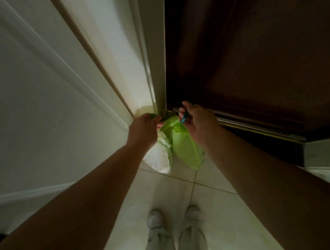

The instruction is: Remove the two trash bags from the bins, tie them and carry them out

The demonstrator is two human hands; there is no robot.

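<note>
Two trash bags are shown hanging clear of the tiled floor, between two outstretched bare arms, close in front of a dark brown door. The pale bag, stuffed with white contents, hangs beneath the left grip, whose fingers are curled round bunched green plastic at its neck. The green bag hangs just beside it, touching it, with its neck drawn up to the right grip. A small blue object is pinched in the curled fingers of the right grip, and its nature cannot be made out. Whether the green bag's neck is also held there is hidden by the fingers, and whether either neck is tied cannot be told. A white door frame is seen left of the door, with a metal strip along the door's foot. White shoes and light trousers are cut off by the lower edge. The scene is dim, and the door's surface detail is lost in shadow.
</note>
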